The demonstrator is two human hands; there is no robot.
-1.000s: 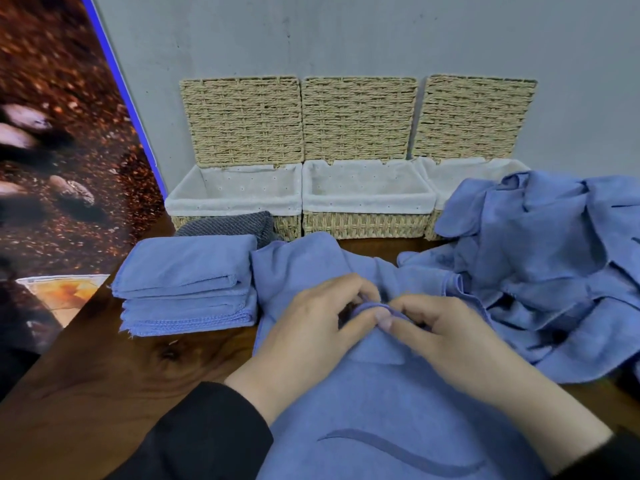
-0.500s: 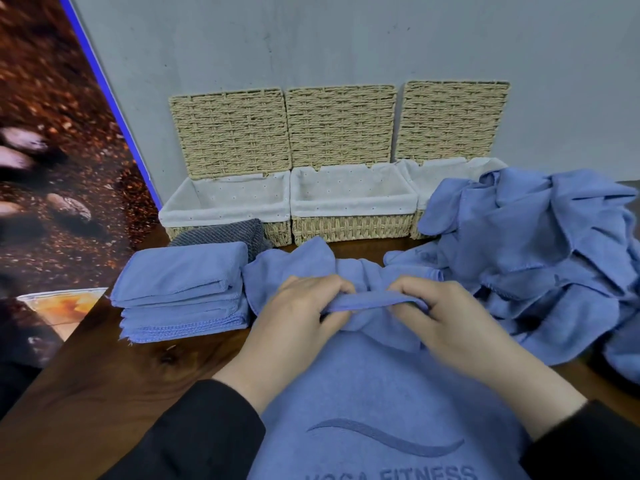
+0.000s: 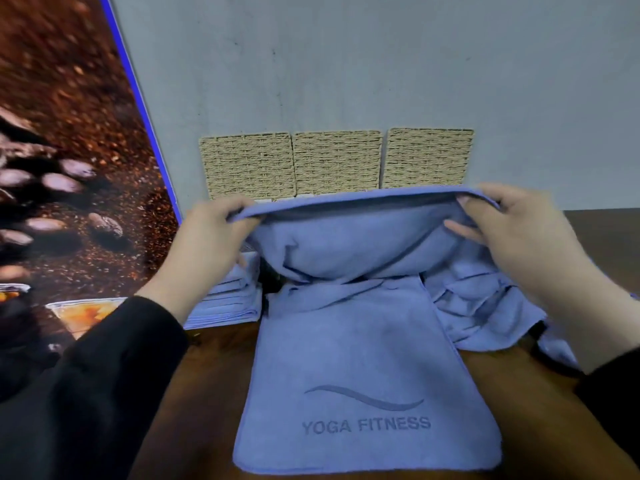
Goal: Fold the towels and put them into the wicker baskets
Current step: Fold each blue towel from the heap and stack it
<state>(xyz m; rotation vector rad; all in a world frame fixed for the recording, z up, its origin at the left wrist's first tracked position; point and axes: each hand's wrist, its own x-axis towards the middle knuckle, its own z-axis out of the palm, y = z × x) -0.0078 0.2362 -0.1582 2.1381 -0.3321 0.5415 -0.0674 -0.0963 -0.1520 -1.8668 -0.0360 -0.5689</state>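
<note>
1. Head view: my left hand (image 3: 207, 237) pinches one end of the blue towel's (image 3: 367, 344) far edge and my right hand (image 3: 512, 230) pinches the other, the edge lifted and stretched between them.
2. Below my grip the cloth sags in soft folds, then lies flat on the wooden table (image 3: 214, 393) toward me, showing a wave mark and "YOGA FITNESS".
3. Beyond my grip, three wicker baskets (image 3: 337, 161) stand against the wall, partly hidden by the raised edge.
4. Under my left hand sits a stack of folded towels (image 3: 228, 303); under my right, a rumpled towel heap (image 3: 485, 306).
</note>
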